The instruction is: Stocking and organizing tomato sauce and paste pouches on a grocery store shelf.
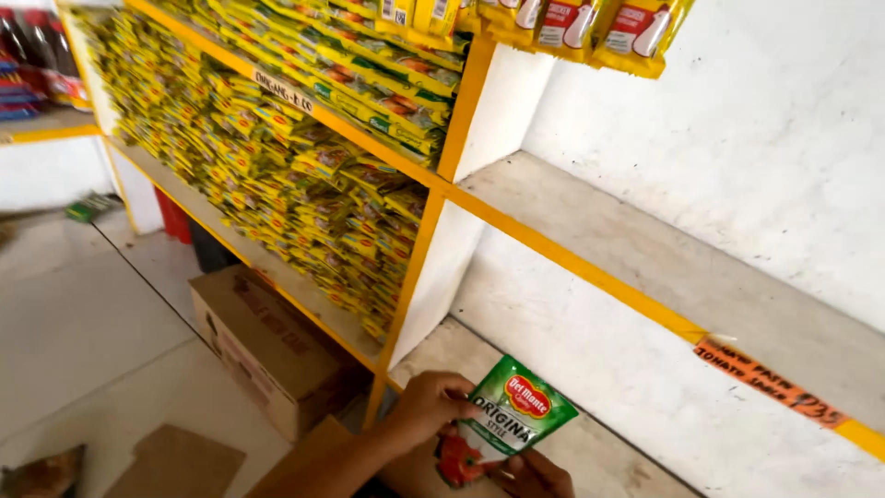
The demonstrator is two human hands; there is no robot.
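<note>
Pouch (505,420) before lower shelf (608,461); box (277,346) left, under packet-stacked shelves (304,277).

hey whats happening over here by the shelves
A person holds a green sauce pouch in both hands, left hand on its upper edge and right hand beneath, at the lowest shelf. The next bay is packed with yellow packets, and a cardboard box sits on the floor.

Both hands (479,443) hold green pouch (505,420), bottom shelf (599,452).
</note>
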